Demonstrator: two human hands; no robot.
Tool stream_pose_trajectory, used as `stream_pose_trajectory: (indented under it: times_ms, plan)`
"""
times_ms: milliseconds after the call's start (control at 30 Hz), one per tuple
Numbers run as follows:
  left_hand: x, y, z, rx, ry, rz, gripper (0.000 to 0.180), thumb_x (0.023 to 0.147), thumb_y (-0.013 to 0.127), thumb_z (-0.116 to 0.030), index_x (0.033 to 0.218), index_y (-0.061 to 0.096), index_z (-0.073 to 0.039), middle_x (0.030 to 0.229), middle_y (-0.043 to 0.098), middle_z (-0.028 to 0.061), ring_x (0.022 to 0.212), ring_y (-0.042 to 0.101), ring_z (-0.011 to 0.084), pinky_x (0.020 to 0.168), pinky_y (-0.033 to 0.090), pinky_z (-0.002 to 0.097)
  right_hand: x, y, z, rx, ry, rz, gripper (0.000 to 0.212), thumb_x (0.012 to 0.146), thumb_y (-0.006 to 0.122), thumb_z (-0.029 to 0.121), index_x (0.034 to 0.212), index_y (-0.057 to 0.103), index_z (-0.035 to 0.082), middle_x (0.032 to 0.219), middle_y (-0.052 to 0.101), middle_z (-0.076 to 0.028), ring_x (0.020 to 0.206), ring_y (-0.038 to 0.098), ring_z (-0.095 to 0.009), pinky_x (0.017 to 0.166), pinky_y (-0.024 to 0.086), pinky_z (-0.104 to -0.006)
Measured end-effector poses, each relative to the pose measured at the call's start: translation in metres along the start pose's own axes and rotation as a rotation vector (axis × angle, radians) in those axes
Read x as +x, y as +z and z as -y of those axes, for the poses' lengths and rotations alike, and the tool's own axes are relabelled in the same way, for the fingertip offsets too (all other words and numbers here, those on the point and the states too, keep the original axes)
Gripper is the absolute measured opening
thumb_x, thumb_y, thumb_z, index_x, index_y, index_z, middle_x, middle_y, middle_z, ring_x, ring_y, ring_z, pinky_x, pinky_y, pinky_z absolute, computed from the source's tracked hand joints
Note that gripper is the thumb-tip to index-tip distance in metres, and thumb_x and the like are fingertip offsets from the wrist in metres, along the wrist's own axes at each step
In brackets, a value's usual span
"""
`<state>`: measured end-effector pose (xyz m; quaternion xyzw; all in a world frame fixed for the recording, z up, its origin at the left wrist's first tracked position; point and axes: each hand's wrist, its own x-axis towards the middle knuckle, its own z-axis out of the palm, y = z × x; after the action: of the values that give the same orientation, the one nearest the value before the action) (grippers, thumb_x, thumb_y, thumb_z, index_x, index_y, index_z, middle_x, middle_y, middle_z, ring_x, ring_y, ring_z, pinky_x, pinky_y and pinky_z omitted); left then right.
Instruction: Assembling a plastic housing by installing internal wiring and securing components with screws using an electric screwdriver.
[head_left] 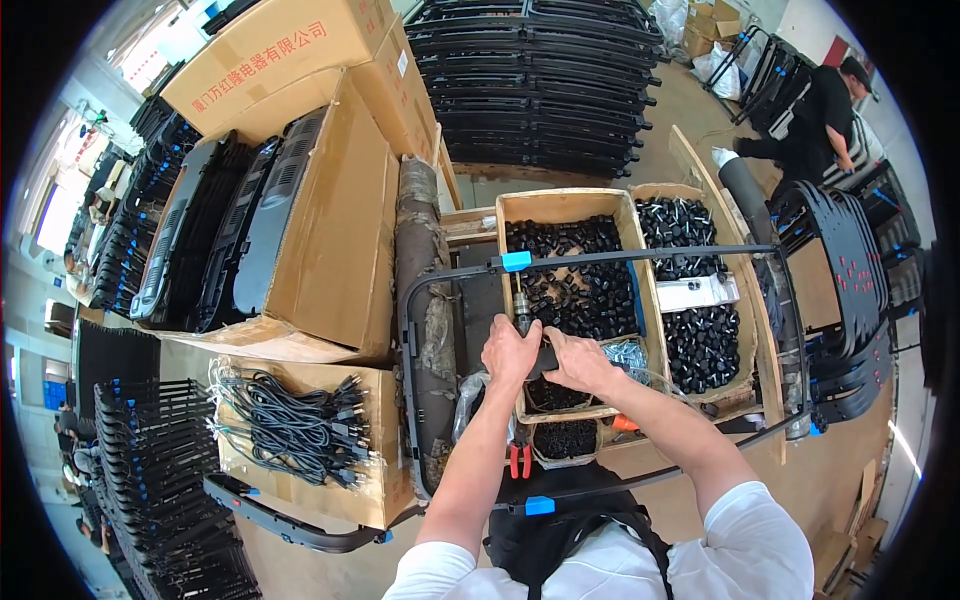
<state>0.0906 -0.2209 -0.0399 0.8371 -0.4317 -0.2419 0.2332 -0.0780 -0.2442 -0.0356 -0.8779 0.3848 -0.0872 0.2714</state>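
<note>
My left hand (512,350) is closed around a power screwdriver (521,312) whose silver front end points away from me. Its tip reaches the far bar of a black round-cornered frame (640,258), just below a blue clip (516,262). Close beside it, my right hand (580,364) curls over the dark body of the same tool. Most of that body is hidden by my fingers. The frame lies across wooden parts bins, and another blue clip (540,506) sits on its near bar.
Black caps fill a wooden bin (502,215). Red-handled pliers (520,460) lie near me. At left are a box of black housings (345,200) and bundled black cables (300,420). Stacked frames (530,90) stand beyond. Another person (815,125) bends at far right.
</note>
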Motion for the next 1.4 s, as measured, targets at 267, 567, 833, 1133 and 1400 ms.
stream_pose_trajectory:
  times_ms: [267,567,833,1133,1400]
  plan:
    - [0.008,-0.003,-0.01,0.027,-0.03,0.029,0.061,0.089,0.076,-0.053,0.109,0.06,0.002,0.113,0.073,0.0267,0.106,0.071,0.0464,0.091,0.057,0.054,0.007,0.004,-0.009,0.027,0.014,-0.017,0.079,0.076,0.084,0.027,0.139,0.046,-0.001,0.109,0.074,-0.026,0.102,0.073,-0.042,0.086,0.06,-0.05]
    - [0.016,0.0,-0.011,0.013,-0.019,0.011,0.06,0.088,0.076,-0.052,0.109,0.06,0.002,0.113,0.073,0.0264,0.106,0.072,0.0458,0.091,0.057,0.0537,0.012,0.002,-0.009,-0.018,-0.008,-0.021,0.07,0.077,0.085,0.029,0.132,0.052,0.002,0.108,0.071,-0.02,0.101,0.072,-0.041,0.087,0.06,-0.0496]
    - [0.015,0.002,-0.003,0.003,0.013,0.008,0.06,0.087,0.078,-0.053,0.106,0.059,0.001,0.109,0.073,0.0259,0.103,0.072,0.0458,0.089,0.057,0.0545,0.01,0.005,0.001,-0.034,-0.039,0.017,0.058,0.078,0.082,0.019,0.128,0.055,0.004,0.134,0.054,-0.015,0.119,0.06,-0.037,0.097,0.056,-0.0492]
    - [0.007,-0.001,-0.002,-0.007,-0.001,0.019,0.061,0.088,0.077,-0.053,0.107,0.06,0.002,0.111,0.073,0.0264,0.104,0.072,0.0463,0.09,0.057,0.0544,0.003,0.006,0.002,-0.031,-0.044,0.032,0.06,0.079,0.081,0.02,0.13,0.055,0.004,0.133,0.055,-0.014,0.122,0.06,-0.037,0.099,0.055,-0.0484]
    - [-0.015,-0.001,0.006,-0.021,0.002,-0.02,0.062,0.086,0.078,-0.054,0.106,0.061,0.002,0.108,0.074,0.027,0.103,0.073,0.0462,0.089,0.057,0.0537,-0.02,0.007,0.014,-0.026,-0.037,0.016,0.064,0.078,0.082,0.02,0.133,0.055,0.004,0.137,0.055,-0.016,0.124,0.06,-0.039,0.1,0.055,-0.0494]
